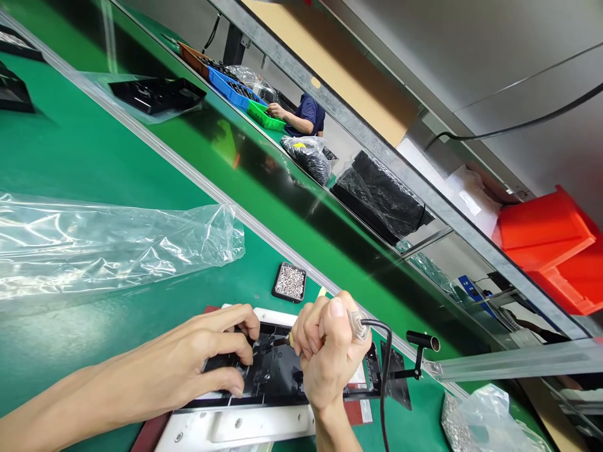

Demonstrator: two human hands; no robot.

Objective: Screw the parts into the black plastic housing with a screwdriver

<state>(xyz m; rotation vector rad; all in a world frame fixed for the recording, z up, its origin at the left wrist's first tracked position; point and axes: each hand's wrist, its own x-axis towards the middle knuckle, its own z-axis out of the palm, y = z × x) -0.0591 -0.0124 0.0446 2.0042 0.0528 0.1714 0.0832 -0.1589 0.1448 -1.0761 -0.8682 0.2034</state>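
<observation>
Black panel (279, 370) beneath both hands | left hand (207, 355) half-open, fingertips on it, likely steadying | right hand (330, 351) closed round corded tool (360, 326) | parts tray (289, 282) just beyond, likely for reach

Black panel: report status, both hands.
Left hand spread on black panel. Right hand gripping corded tool, tip at panel. Cord hanging across panel's right end.
</observation>
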